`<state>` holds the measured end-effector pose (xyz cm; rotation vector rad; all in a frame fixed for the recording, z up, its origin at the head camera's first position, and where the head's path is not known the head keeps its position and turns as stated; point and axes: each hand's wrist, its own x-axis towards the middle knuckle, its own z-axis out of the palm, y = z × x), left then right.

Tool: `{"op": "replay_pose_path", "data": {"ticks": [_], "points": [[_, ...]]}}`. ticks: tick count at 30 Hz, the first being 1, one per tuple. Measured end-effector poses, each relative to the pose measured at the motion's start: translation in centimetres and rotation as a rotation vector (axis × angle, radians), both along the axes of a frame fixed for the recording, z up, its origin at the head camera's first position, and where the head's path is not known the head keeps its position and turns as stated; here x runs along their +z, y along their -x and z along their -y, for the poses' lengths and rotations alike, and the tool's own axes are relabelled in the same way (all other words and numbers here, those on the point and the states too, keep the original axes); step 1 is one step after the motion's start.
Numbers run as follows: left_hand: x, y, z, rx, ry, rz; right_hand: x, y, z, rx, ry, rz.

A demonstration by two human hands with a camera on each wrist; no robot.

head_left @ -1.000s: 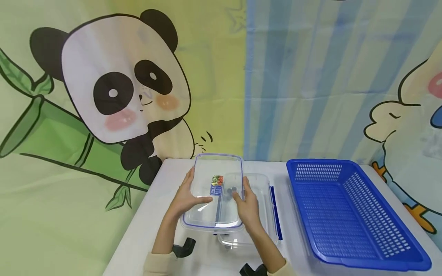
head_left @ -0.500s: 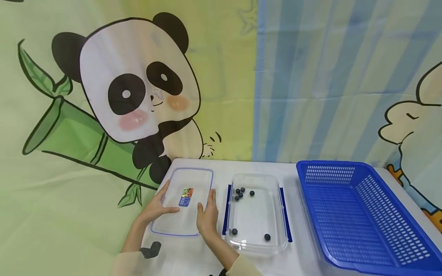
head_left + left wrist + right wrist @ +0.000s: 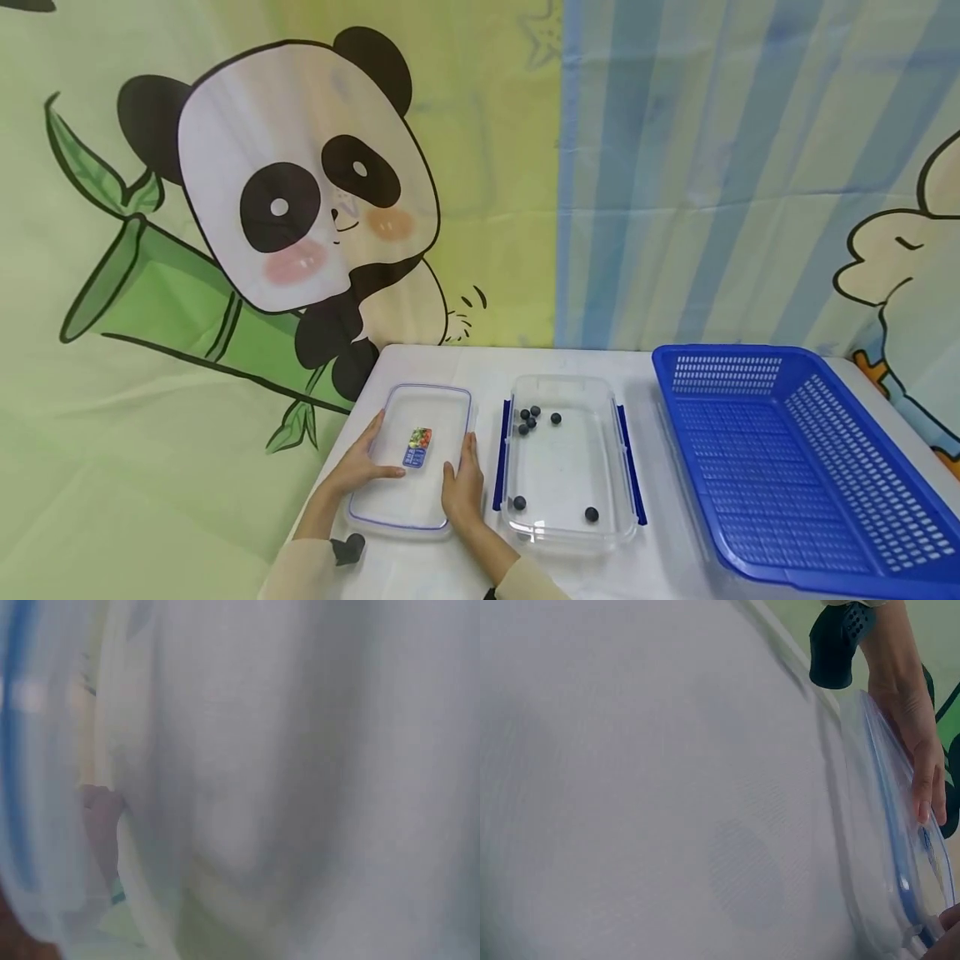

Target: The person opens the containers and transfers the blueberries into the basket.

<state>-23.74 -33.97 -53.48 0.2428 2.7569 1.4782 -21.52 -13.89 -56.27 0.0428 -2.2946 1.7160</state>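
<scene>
A clear plastic lid with a blue rim line and a small printed label lies at the left of the white table. My left hand holds its left edge, thumb over the top. On the opposite edge my right hand grips it, fingers along the side. To the right stands a clear box with blue side clips folded out. Several small dark round pieces, like blueberries, lie in it. The right wrist view shows the lid edge-on with my left hand; the left wrist view is mostly blurred.
A large blue plastic basket with perforated walls occupies the right side of the white table. A cloth printed with a panda hangs behind. Dark camera mounts sit at the wrists.
Both hands have carried the lid from over the box leftward and down to the table's left side. The box and its dark pieces are now uncovered. The head view has shifted slightly.
</scene>
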Motion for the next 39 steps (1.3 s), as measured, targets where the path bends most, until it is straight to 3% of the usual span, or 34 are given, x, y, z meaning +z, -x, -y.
{"op": "replay_pose_path", "data": {"ticks": [4,11,19,29,32,36,37,39], "points": [[-0.7,0.1,-0.3,-0.002,0.034,-0.015,-0.5,0.0,-0.2,-0.012,-0.055,-0.004],[-3.2,1.0,0.4,0.033,0.142,0.036,-0.8,0.1,-0.3,-0.006,-0.157,-0.040],[-3.0,1.0,0.1,0.030,0.282,0.004,-0.7,-0.2,-0.4,-0.011,-0.205,-0.043],[-1.8,1.6,-0.7,0.036,0.304,0.026,-0.2,0.5,-0.6,-0.004,-0.188,-0.043],[-1.0,1.5,-1.6,0.139,0.172,-0.032,0.2,0.2,-0.4,0.009,-0.127,-0.049],[0.9,1.0,-3.8,0.389,-0.236,-0.238,2.1,-1.3,-0.3,0.069,0.020,-0.054],[1.4,0.9,-4.6,0.431,-0.347,-0.296,3.0,-1.8,-0.4,0.096,0.057,-0.052],[2.6,0.7,-6.2,0.451,-0.513,-0.377,5.0,-2.6,-1.0,0.168,0.159,-0.040]]}}
